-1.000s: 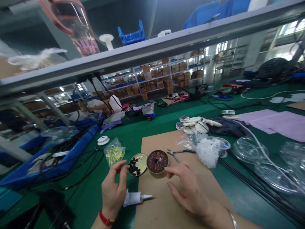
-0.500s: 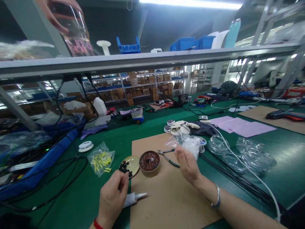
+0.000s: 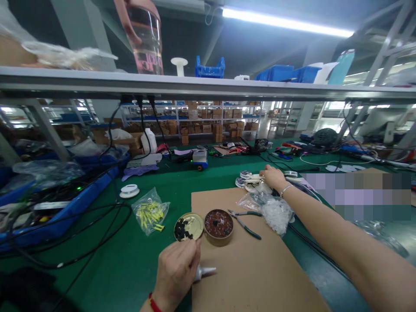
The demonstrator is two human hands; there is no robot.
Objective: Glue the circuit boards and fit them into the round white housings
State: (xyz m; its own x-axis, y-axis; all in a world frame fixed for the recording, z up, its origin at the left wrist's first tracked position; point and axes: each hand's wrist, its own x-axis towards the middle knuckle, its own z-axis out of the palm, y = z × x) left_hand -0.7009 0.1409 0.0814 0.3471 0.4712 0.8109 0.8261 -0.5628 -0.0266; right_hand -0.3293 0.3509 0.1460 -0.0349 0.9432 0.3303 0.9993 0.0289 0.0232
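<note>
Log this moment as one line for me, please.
Left hand: over white tube | Right hand: at white plastic parts | Cardboard: open tin, lid with black pieces, green-handled pliers

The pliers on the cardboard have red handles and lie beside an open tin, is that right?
Not quite: the head view shows the pliers with green handles, not red. They do lie on the cardboard beside the open tin.
</note>
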